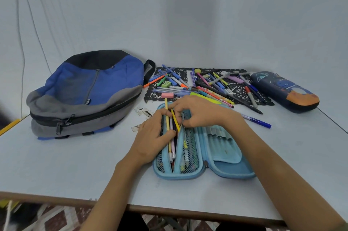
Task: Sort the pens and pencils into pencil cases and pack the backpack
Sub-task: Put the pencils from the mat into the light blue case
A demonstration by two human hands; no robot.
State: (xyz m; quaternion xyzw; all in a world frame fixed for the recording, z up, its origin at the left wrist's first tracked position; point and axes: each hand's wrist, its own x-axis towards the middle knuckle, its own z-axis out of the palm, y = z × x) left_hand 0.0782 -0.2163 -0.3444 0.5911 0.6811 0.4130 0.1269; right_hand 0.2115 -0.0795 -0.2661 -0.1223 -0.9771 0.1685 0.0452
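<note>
A light blue pencil case (222, 172) lies open flat in front of me. My left hand (152, 136) grips a bundle of pencils (172, 132) in the case's left mesh half. My right hand (199, 112) pinches the top of the case's middle mesh flap beside a yellow pencil (176, 120). Behind the case, several pens, markers and erasers (207, 87) lie scattered on a black lace mat (239, 89). A blue and grey backpack (88, 93) lies zipped at the left. A dark space-print pencil case (286, 91) sits closed at the right.
A blue pen (258, 120) lies loose on the table right of my right wrist. Small paper scraps (145, 113) lie left of the open case. The table's front edge (188, 212) runs near me, and a white wall stands behind.
</note>
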